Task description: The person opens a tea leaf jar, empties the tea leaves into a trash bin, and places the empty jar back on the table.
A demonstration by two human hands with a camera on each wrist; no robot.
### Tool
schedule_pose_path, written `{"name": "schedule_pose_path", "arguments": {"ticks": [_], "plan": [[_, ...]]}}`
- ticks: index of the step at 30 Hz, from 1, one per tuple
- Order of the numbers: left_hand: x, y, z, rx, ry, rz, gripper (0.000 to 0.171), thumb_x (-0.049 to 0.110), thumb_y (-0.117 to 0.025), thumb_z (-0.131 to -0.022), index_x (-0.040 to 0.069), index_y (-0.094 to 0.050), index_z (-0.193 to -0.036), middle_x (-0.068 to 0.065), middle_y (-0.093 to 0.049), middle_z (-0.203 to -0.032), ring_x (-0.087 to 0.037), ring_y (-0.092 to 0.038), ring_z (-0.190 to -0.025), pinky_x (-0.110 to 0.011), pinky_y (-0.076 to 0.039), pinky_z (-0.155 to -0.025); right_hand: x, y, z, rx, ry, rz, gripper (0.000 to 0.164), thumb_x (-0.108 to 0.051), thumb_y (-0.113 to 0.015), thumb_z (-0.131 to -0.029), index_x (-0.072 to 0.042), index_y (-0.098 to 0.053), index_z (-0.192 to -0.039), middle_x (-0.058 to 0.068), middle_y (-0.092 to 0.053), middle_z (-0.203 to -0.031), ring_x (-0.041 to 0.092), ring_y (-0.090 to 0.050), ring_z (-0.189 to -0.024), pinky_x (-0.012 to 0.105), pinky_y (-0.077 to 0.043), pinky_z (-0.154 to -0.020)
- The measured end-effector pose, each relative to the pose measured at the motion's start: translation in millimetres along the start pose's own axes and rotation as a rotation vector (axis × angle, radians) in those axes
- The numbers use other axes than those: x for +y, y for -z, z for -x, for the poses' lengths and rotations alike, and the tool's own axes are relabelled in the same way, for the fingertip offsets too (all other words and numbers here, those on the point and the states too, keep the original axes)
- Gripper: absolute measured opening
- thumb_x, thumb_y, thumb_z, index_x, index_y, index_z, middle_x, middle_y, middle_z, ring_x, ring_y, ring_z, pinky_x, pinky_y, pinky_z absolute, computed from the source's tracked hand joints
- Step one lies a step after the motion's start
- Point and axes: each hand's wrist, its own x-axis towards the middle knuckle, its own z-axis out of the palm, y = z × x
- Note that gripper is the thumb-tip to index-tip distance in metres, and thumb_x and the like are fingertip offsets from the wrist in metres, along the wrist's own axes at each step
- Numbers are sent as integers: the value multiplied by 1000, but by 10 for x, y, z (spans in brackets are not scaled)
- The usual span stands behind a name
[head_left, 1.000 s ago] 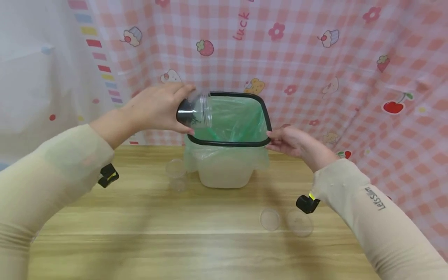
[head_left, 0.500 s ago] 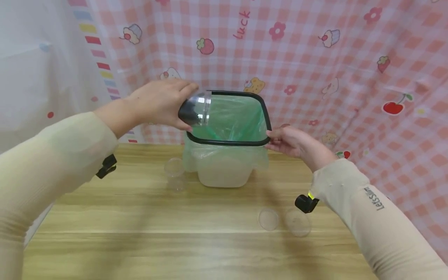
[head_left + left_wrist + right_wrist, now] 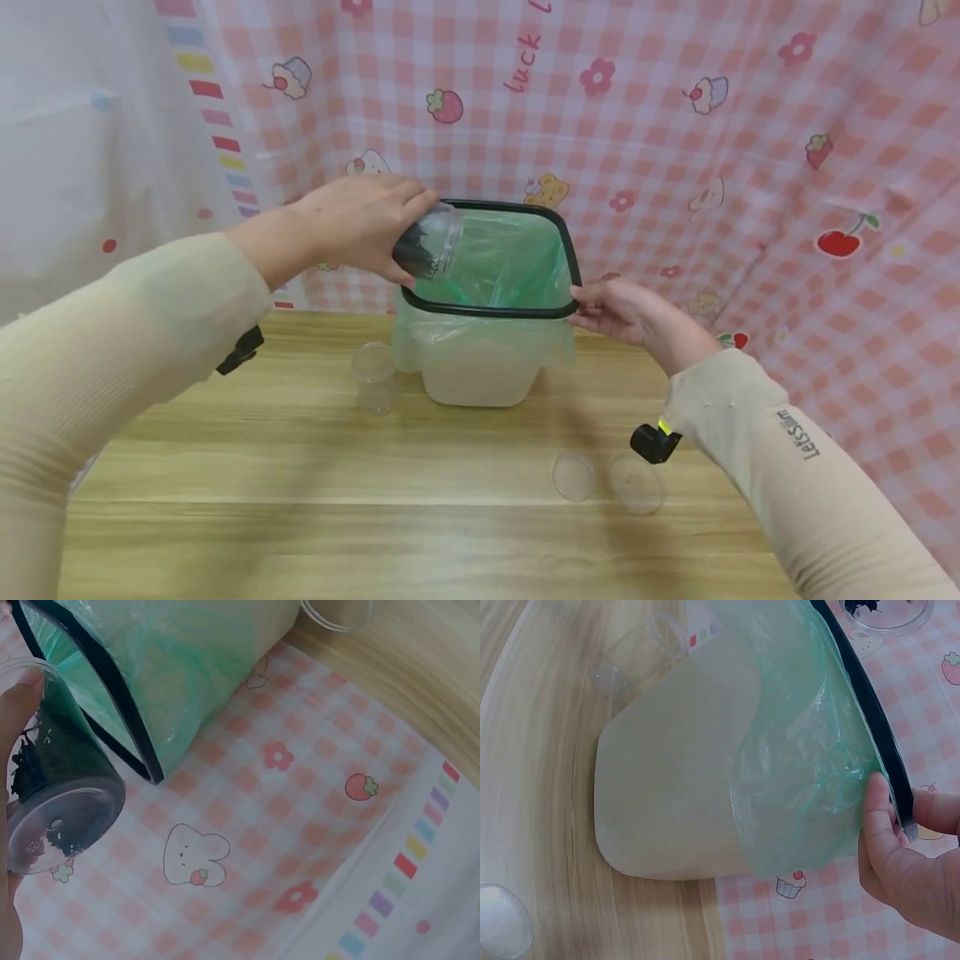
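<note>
I'm seeing the left hand (image 3: 352, 225) gripping a small clear plastic cup with dark bits inside (image 3: 427, 243), fingers wrapping around it; it's tipping on its side with the mouth pointing into the bin, right over the left edge of the black rim (image 3: 495, 310). The right hand (image 3: 626, 312) is pinching that rim at the right side, thumb and fingers closing on it along with the green plastic liner bag (image 3: 510, 258). The pale translucent square waste bin (image 3: 480, 375) is sitting on the light wooden table (image 3: 375, 517), against the pink checked cloth backdrop (image 3: 675, 150). An empty clear plastic cup (image 3: 375, 375) is standing just left of the bin. Two clear round lids (image 3: 573, 477) are lying near the right forearm, side by side. The left wrist view is confirming dark material is sticking at the cup bottom (image 3: 64, 825).
</note>
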Motion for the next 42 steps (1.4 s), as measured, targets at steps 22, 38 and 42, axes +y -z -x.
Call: {"name": "schedule_pose_path", "arguments": {"ticks": [22,38,42], "plan": [[87,113,-132,-101,-116,-137,99,59,-73,-67,-6,-40,-133,-22,-52,-125,-36,-52,-111,-47,-45,-94,-5,-13,8,17,-9,4,30,-5,-45,-96,-6,-57,-68,2,-47,-64,8,-51,-60,24,-55,-72],[59,157,-182,-192,-137,-199,97,56,-73,-70,-8,-38,-134,-25,-50,-127,-38,-50,-113,-47,-41,-99,-18,-12,3,21,-6,7,31,-5,-46,-96,-5,-59,-67,2,-47,-62,10,-54,-60,25,-55,-71],[66,146,-189,-202,-149,-208,98,57,-73,-70,-7,-38,-134,-24,-51,-126,-37,-51,-112,-47,-42,-97,-8,-20,-3,26,-12,7,31,-5,-45,-96,-5,-59,-69,3,-48,-65,10,-54,-61,25,-55,-72]]}}
